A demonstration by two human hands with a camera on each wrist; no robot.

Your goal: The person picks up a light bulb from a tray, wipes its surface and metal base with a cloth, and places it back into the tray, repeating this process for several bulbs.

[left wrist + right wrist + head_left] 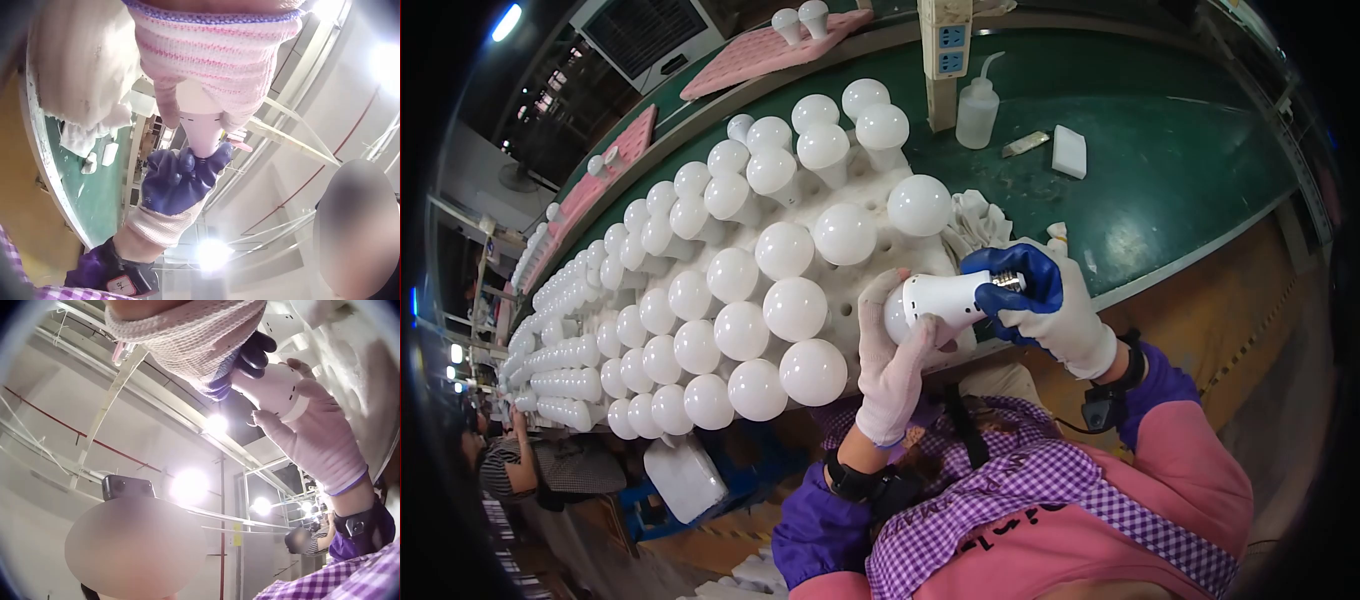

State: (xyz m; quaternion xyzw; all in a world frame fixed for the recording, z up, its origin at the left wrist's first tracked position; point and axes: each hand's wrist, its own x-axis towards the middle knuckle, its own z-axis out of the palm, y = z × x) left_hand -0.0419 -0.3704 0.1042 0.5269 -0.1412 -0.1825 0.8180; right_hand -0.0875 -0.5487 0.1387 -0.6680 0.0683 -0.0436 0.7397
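Note:
A white bulb (945,300) lies on its side between both hands, its metal screw base pointing right in the head view. My left hand (888,372), in a pale knit glove, grips the round globe end. Around the base end curl the fingers of my right hand (1055,312), in a white glove with blue coating. In the left wrist view the bulb's tapered body (203,131) shows between the left hand (212,62) and the right hand (175,187). The right wrist view shows the left hand's fingers around the bulb (272,390); the right hand (194,350) partly hides its base.
Rows of white bulbs (797,308) stand in a pale holed foam tray (870,290) at left. On the green table (1120,220) are a squeeze bottle (977,115), a white block (1070,152) and crumpled cloth (978,220). A socket post (945,60) rises behind. Another person (510,465) is far left.

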